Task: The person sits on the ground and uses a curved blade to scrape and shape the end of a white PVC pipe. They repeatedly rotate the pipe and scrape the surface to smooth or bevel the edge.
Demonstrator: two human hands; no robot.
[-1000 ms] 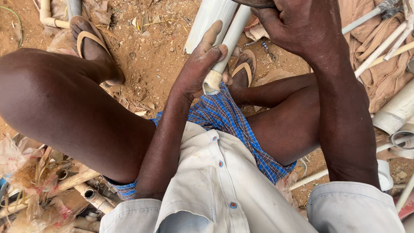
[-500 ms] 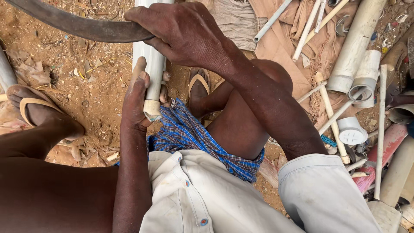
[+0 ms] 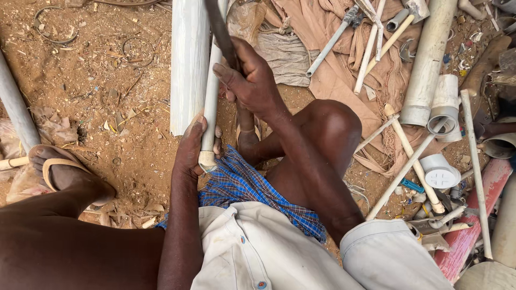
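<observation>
Left hand (image 3: 194,147) clamped round thin white pipe (image 3: 209,115) near its end – right hand (image 3: 251,80) fisted on dark curved blade (image 3: 219,27), edge against pipe; cutting step, likely needs steady bracing

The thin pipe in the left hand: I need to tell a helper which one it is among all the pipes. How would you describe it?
Start at the wide white pipe lying on the dirt at top centre. Just to its right runs the thin pipe, its near end gripped by the left hand. It is far slimmer than its neighbour, and the right hand holds a dark tool over it.
</observation>
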